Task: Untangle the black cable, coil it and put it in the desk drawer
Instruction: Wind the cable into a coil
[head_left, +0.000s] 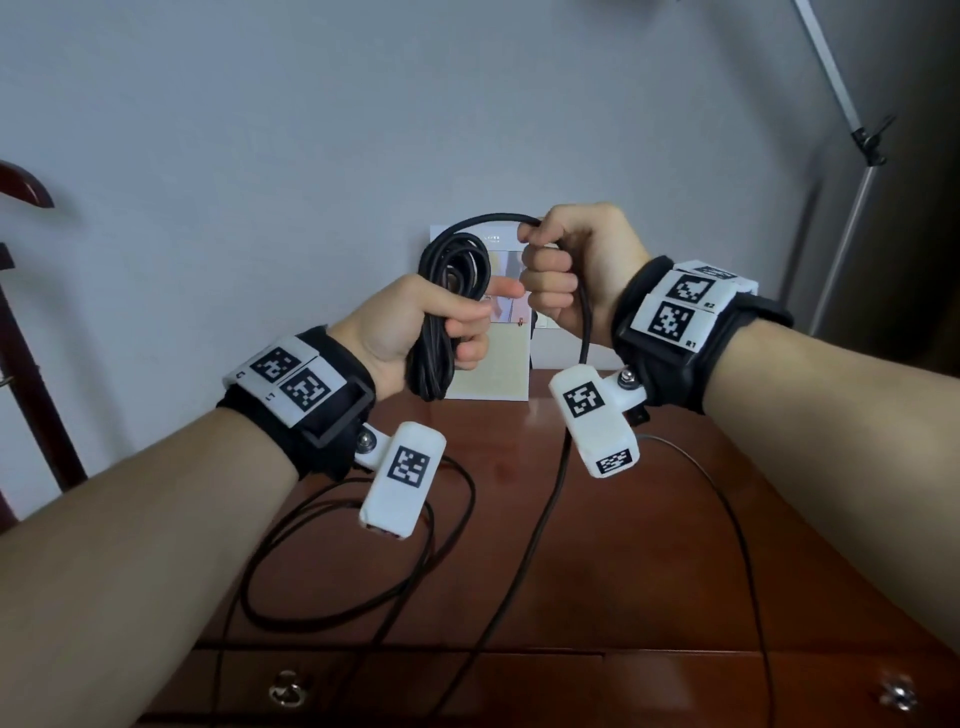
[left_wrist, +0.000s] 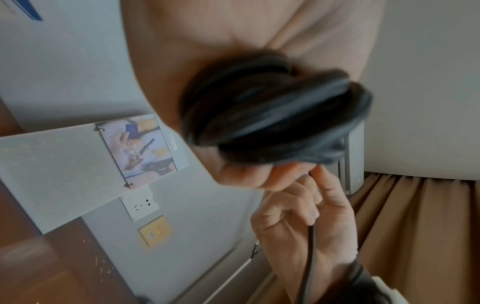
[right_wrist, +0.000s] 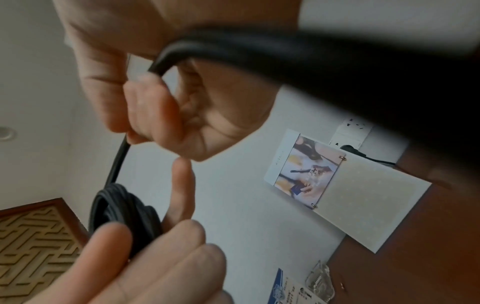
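My left hand (head_left: 415, 327) grips a coil of the black cable (head_left: 447, 312) held upright above the desk's back edge, fingers curled round the bundle. From the coil's top one strand arcs right into my right hand (head_left: 556, 275), which is closed round it at chest height. Below that fist the cable drops to the desk (head_left: 649, 545), and a loose length (head_left: 524, 561) runs to the front edge. The left wrist view shows the coil (left_wrist: 272, 115) blurred in the palm. In the right wrist view the strand (right_wrist: 233, 51) passes through my right hand (right_wrist: 161, 102). Both desk drawers (head_left: 415, 686) are closed.
A desk calendar (head_left: 493, 374) leans against the wall behind the hands, with wall sockets (left_wrist: 140, 205) beside it. Thin dark wires (head_left: 363, 571) loop on the desk's left part. A metal stand (head_left: 852, 208) rises at right, dark wooden furniture (head_left: 31, 364) at left. Ring handles (head_left: 285, 688) sit on the drawer fronts.
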